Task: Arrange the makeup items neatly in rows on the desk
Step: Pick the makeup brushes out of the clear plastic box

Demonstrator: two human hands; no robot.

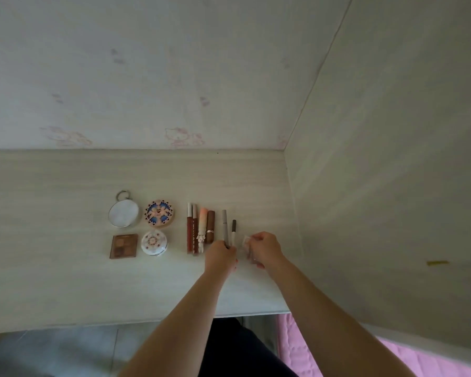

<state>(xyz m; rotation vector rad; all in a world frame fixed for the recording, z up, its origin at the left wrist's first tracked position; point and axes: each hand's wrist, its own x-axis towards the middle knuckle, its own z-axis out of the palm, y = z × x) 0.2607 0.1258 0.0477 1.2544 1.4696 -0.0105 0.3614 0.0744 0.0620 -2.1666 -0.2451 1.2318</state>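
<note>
On the pale desk [65,281] lie a round mirror [123,213], a patterned round compact [158,213], a brown eyeshadow palette [123,245] and a white round compact [154,242] in two rows. To their right stand two thin red lip pencils [191,227], a peach tube [202,227] and a brown lipstick [210,226] side by side. My left hand [220,258] pinches the near ends of a grey pen [224,223] and a brown-capped pen [233,229]. My right hand [264,250] holds a small clear item [247,240], blurred.
A wall with faint pink cartoon prints rises behind the desk, and a side panel [365,186] closes it on the right. The desk's near edge [174,319] runs above my dark lap. Pink bedding [419,360] shows at bottom right.
</note>
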